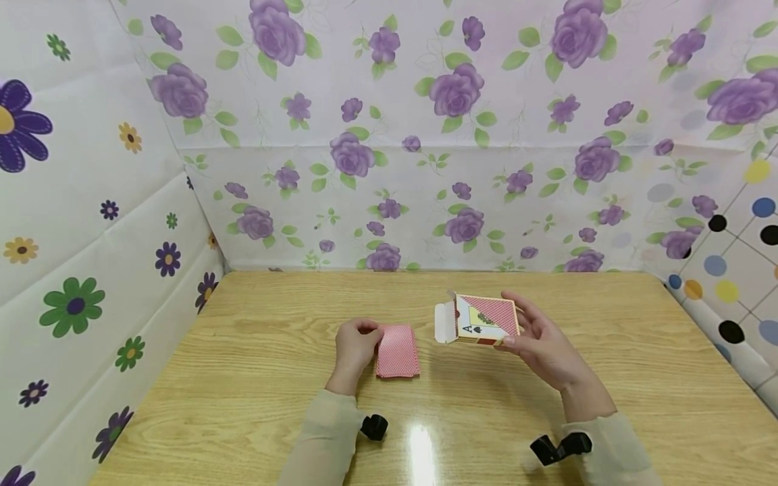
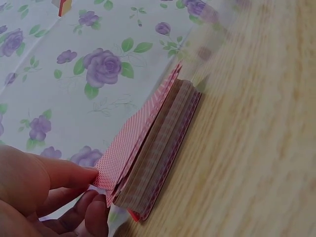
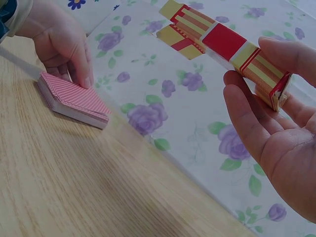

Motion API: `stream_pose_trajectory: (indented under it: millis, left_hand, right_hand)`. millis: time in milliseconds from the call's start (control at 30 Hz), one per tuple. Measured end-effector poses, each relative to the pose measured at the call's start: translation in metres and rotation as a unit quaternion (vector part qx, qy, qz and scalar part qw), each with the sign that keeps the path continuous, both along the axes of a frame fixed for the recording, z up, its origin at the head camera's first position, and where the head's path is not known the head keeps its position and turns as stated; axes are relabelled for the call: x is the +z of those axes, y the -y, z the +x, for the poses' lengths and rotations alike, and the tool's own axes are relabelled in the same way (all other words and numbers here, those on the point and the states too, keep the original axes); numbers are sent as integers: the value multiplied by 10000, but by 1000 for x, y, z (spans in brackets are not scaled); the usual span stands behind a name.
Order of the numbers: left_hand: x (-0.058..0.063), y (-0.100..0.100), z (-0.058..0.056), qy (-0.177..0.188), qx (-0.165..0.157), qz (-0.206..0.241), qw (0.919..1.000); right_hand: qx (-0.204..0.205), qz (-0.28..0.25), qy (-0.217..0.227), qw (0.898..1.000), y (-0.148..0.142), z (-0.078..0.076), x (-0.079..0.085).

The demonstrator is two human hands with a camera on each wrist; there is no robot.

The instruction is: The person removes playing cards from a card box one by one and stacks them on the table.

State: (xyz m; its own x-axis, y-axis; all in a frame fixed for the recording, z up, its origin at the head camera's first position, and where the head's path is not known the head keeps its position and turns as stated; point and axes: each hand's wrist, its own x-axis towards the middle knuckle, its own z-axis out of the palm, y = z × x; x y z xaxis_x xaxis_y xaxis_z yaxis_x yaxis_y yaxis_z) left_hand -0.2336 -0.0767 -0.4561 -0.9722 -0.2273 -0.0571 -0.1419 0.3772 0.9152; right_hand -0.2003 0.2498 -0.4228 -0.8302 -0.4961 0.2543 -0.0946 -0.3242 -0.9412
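Note:
A squared deck of playing cards [image 1: 398,351] lies face down on the table, its red patterned backs up. At the deck's far left corner, my left hand [image 1: 357,347] pinches the top cards [image 2: 131,133] between thumb and fingers. In the left wrist view these cards tilt up from the thick stack [image 2: 158,148] below. My right hand [image 1: 547,347] grips a card box [image 1: 489,318] by its right end, held above the table. The box shows an ace of spades print, and its flap [image 1: 446,322] stands open toward the left. Red and yellow stripes run along its side [image 3: 224,42].
The wooden table [image 1: 243,405] ends at a flower-print cloth [image 1: 389,202] hanging behind it. More patterned cloth [image 1: 73,236] hangs on the left, and a dotted one [image 1: 729,290] on the right. Black wrist cameras [image 1: 375,427] sit on both sleeves.

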Motion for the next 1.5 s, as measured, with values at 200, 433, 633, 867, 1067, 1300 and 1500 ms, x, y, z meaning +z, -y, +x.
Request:
stream_pose_trajectory:
  millis: [200,433,633,867,1067,1300,1500]
  left_hand:
    - [-1,0,0,-68,-54,-98,9999]
    - [-2,0,0,-46,-73,-147,9999]
    - [-2,0,0,3,-60,-144,9999]
    - [-1,0,0,22,-53,-213,9998]
    - [-1,0,1,32,-28,-282,9996]
    - [0,-1,1,71,24,-369,9993]
    - [-1,-2,2,109,-5,-350,9993]
  right_hand:
    - [14,-24,-6,10000,-1,0,0]
    - [-9,-9,0,10000,0,0,0]
    - [39,-55,-62,10000,-1,0,0]
    - [12,-44,-48,10000,-1,0,0]
    - [-75,-29,76,9999,0,0,-1]
    - [-87,-15,86,9999,-1,-1,-1]
    - [-79,-22,81,9999,-1,0,-1]
